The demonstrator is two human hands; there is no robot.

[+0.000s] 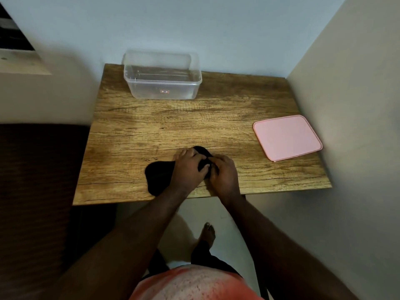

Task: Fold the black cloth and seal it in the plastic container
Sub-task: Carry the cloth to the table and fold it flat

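Observation:
The black cloth (159, 175) lies bunched near the front edge of the wooden table (194, 124). My left hand (188, 169) presses on its middle, fingers curled into the fabric. Beside it, my right hand (223, 174) pinches the cloth's right end; both hands touch each other and hide most of that part. The clear plastic container (162, 80) stands open and empty at the table's back, well away from my hands. Its pink lid (286, 137) lies flat at the right edge.
The table sits in a corner, with walls close behind and to the right. A dark bed or sofa (36, 180) is at the left. Below the table edge I see my foot (208, 231) on a pale floor.

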